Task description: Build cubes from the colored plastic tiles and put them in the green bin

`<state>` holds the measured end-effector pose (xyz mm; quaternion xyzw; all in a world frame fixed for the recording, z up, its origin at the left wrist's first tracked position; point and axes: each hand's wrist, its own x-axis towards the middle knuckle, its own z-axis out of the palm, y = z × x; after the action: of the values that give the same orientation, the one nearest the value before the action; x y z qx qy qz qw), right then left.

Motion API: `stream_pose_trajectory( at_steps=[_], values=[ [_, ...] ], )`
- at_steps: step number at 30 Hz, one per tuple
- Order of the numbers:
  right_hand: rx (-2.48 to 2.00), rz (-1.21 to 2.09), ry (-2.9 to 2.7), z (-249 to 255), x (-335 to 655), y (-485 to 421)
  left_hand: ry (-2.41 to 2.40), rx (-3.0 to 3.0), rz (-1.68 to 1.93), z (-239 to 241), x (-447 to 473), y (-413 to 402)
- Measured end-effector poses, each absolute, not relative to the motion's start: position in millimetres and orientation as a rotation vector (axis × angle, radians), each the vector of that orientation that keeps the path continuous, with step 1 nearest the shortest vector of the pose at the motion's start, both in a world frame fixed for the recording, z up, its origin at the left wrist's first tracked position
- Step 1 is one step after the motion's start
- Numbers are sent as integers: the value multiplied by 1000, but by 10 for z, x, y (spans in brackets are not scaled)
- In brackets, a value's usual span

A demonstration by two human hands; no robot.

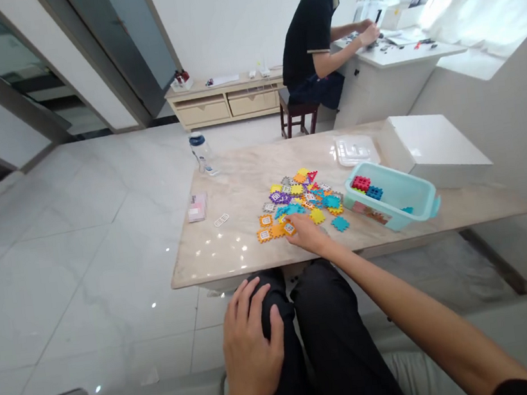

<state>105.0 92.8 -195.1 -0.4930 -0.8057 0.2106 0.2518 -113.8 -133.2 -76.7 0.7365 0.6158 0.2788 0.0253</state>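
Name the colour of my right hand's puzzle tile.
The puzzle tile is orange with white print; head view.

Tiles (296,189) lie on the table (236,175), left of the bin (397,221) and right of the bottle (202,156)

Orange tile (288,228) partly behind right hand (308,234)

The pale, marbled tabletop (240,169) bore a spread of colourful toothed tiles (296,189) from its middle toward the near edge, some overlapping. A clear bottle (204,156) with a blue cap stood at the far left corner; a pink pack (197,207) lay near the left edge, a white strip (221,220) beside it. Near the far edge lay a clear plastic case (355,150). A teal bin (398,218) and a white box (445,144) occupied the right half.
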Motion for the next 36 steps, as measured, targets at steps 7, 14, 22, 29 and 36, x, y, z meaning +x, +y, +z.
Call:
stream_pose_trajectory(
  at_steps=[7, 14, 22, 29, 36],
  values=[
    [-1058, 777, -2336, -2146, 731, 1097, 1907, 2197, 840, -702, -1247, -1371],
    [-924, 773, -2473, -2365, 611, 1297, 1925, 2165, 799, -655, -1359, -1297],
    [-903, 736, -2501, -2385, 642, 1306, 1980, 2161, 748, -730, -1400, -1310],
    [-888, 674, -2518, -2287, 591, 1322, 1983, 2072, 745, -723, -1406, -1328],
    [-849, 613, -2533, -2289, 544, 1309, 1963, 2066, 765, -713, -1445, -1291]
  ],
)
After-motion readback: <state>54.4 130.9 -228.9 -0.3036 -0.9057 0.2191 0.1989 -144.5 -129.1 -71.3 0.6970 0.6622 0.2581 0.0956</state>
